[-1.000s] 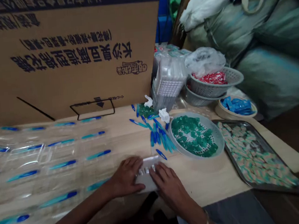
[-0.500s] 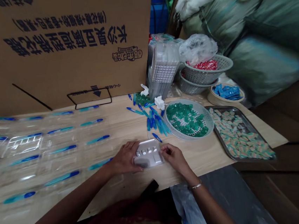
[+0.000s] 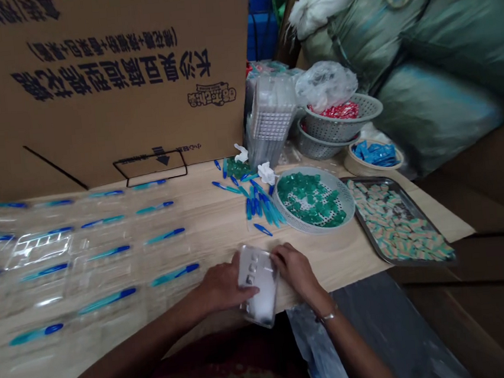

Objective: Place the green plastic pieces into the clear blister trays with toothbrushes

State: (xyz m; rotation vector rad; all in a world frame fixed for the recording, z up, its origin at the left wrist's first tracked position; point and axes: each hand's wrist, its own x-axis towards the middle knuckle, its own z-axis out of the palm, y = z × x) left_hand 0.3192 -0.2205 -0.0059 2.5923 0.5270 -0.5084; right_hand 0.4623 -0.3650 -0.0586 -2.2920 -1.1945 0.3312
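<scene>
Both my hands hold a clear plastic blister tray (image 3: pixel 257 283) at the near edge of the wooden table (image 3: pixel 210 222). My left hand (image 3: pixel 223 287) grips its left side with the thumb across the top. My right hand (image 3: pixel 296 270) pinches its right upper edge. The tray is tilted, its long side pointing away from me, and its lower end hangs past the table edge. Loose blue and teal pens (image 3: pixel 259 205) lie just beyond my hands.
Rows of clear trays with blue pens (image 3: pixel 98 257) cover the table's left. A white basket of green pieces (image 3: pixel 310 200), a metal tray of wrapped sweets (image 3: pixel 395 222), stacked baskets (image 3: pixel 339 122) and a bowl of blue packets (image 3: pixel 374 154) stand right. A large cardboard box (image 3: pixel 103 84) stands behind.
The blister tray was lying flat and crosswise on the table; now both hands have turned it lengthwise and pulled it toward me, over the table edge.
</scene>
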